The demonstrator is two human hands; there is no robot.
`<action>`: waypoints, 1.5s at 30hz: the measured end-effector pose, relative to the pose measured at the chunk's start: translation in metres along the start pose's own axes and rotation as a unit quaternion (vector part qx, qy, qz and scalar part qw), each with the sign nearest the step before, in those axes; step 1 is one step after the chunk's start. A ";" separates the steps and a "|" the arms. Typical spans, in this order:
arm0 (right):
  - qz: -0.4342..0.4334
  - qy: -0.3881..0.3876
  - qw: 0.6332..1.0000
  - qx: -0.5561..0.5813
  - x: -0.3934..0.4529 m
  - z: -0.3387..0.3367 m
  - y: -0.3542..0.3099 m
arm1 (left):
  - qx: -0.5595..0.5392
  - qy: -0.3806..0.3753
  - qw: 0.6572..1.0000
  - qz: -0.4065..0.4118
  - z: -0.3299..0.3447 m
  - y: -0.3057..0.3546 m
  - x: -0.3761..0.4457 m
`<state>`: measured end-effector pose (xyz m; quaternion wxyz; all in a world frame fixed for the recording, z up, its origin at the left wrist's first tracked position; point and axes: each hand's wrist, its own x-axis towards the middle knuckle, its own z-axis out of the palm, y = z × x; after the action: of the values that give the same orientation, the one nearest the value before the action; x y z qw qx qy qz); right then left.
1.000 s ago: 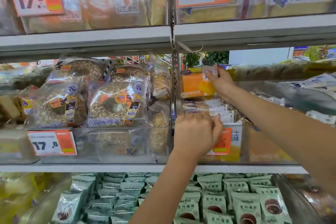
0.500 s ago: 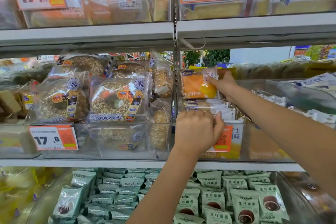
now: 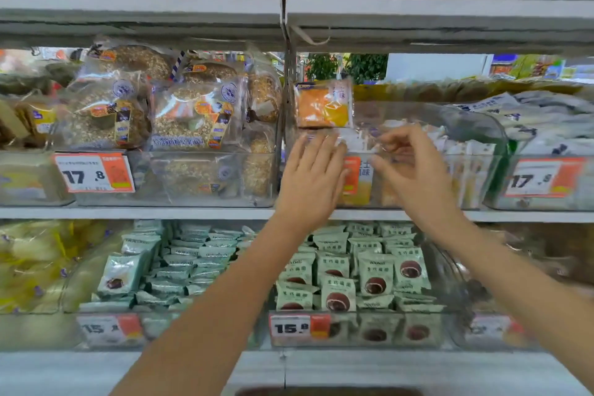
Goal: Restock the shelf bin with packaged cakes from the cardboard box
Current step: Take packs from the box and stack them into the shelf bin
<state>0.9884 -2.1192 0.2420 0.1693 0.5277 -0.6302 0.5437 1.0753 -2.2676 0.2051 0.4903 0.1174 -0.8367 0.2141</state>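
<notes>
An orange packaged cake (image 3: 321, 104) stands upright at the back left of the clear shelf bin (image 3: 479, 128) on the middle shelf. More pale packaged cakes (image 3: 463, 151) lie in the bin behind its front wall. My left hand (image 3: 313, 177) is flat with straight fingers against the bin's front left, just below the orange package. My right hand (image 3: 408, 167) hovers at the bin's front rim, fingers loosely curled and holding nothing. The cardboard box is not clearly in view.
Bagged oat bread rings (image 3: 193, 116) fill the bin to the left. Green chocolate cake packs (image 3: 376, 273) fill the bin on the shelf below. Price tags (image 3: 93, 172) hang on the bin fronts. A shelf board (image 3: 418, 10) runs close above the bin.
My right hand let go of the orange package, which stays upright, and drew back to the bin's front. My left hand opened from a curled grip to flat fingers. The view moved closer.
</notes>
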 end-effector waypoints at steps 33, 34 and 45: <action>0.603 -0.306 0.733 -0.078 -0.448 0.172 0.180 | -0.241 -0.679 0.584 -0.374 -0.028 0.146 -0.487; 0.619 -0.297 0.723 -0.072 -0.447 0.176 0.187 | -0.241 -0.678 0.583 -0.378 -0.028 0.145 -0.486; 0.660 -0.282 0.694 0.058 -0.459 0.167 0.195 | -0.250 -0.659 0.572 -0.419 -0.025 0.144 -0.481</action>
<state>1.0601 -2.0716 -0.2764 -0.4500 0.1132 -0.8017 0.3768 1.2722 -2.1350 -0.2379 -0.1522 0.4366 -0.8061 -0.3693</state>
